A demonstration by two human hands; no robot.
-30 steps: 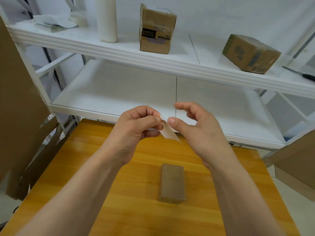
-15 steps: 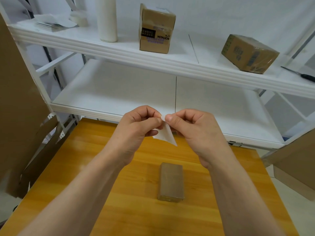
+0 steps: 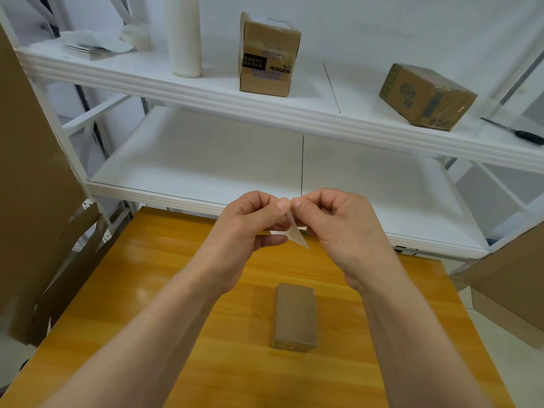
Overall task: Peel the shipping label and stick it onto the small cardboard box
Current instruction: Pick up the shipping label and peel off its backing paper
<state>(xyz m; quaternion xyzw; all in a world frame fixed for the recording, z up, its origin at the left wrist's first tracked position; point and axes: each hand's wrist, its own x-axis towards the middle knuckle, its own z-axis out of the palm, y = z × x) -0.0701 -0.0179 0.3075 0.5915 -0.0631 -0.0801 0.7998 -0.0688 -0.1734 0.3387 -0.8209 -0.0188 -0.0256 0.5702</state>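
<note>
Above the worktop (image 3: 176, 290), left hand (image 3: 244, 228) and right hand (image 3: 344, 231) both have their grip pinched on the shipping label (image 3: 295, 235); small cardboard box (image 3: 294, 316) lies below, apart.

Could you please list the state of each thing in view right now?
Label: pinched at its top corner by both hands, hanging over the table, not on the small box.
Left hand: shut on the label.
Right hand: shut on the label.
Small box: closed, flat on the table, no label.
Shelf boxes: taped shut.
</note>
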